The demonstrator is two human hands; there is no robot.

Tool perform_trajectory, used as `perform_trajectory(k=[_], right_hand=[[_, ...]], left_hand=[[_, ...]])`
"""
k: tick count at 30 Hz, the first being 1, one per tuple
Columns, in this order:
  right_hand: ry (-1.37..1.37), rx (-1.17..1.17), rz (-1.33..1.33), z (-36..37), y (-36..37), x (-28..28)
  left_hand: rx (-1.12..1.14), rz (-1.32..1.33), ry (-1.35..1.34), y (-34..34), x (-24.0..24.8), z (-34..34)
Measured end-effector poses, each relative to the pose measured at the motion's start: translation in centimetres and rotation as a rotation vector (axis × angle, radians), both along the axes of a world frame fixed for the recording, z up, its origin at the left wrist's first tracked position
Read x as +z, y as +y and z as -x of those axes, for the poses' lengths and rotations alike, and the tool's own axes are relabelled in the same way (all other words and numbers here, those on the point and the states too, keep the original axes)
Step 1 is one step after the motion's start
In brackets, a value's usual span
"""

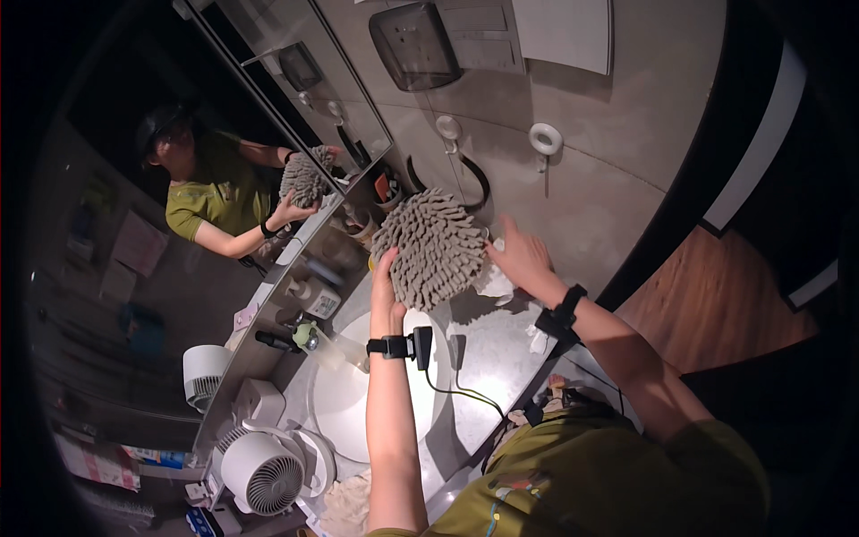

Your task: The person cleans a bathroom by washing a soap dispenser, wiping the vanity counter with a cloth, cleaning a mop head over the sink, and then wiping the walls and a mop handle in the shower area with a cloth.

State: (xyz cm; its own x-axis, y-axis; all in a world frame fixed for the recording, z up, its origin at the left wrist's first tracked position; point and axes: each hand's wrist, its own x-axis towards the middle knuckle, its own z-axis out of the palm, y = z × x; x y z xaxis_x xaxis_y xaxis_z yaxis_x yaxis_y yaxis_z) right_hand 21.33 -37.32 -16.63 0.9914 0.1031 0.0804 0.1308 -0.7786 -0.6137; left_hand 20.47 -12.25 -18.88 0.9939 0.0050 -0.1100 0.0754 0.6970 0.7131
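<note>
A round grey chenille hand towel (428, 246) with thick, shaggy strands is raised above the washbasin counter, near the wall. My left hand (385, 282) grips its lower left side, with the fingers mostly hidden behind it. At the towel's right edge, my right hand (523, 259) pinches the rim, one finger raised. A crumpled white tissue-like piece (494, 282) shows just under that hand. Each wrist wears a black strap, and a cable runs from the left strap's black box (421, 347). The mirror shows the towel between both hands.
Below lies a white washbasin (340, 407) in a pale counter. A soap bottle (315, 297), a green-topped bottle (309, 336) and a white fan (268, 470) line the mirror side. White hooks (545, 139) and a dark dispenser (414, 46) are on the wall.
</note>
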Motion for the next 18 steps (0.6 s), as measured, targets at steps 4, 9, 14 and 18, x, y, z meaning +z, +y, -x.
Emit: perform_trajectory(k=[4,9,14,18], right_hand=[[-0.031,-0.087,-0.2,-4.6,0.1,-1.3],[-0.112,-0.054,-0.185,-5.4,0.9,-4.0],[0.015,0.074,-0.7,-1.8,0.8,-6.1],[0.313,0.197,-0.766,1.9,-1.2,-8.1]], left_hand=[[0.038,-0.043,0.025,0.8,-0.5,2.5],[0.197,-0.302,0.06,0.9,-2.5,5.6],[0.188,-0.222,0.111,0.7,-3.9,6.6],[0.117,-0.269,0.145,-1.6,-2.9,7.3]])
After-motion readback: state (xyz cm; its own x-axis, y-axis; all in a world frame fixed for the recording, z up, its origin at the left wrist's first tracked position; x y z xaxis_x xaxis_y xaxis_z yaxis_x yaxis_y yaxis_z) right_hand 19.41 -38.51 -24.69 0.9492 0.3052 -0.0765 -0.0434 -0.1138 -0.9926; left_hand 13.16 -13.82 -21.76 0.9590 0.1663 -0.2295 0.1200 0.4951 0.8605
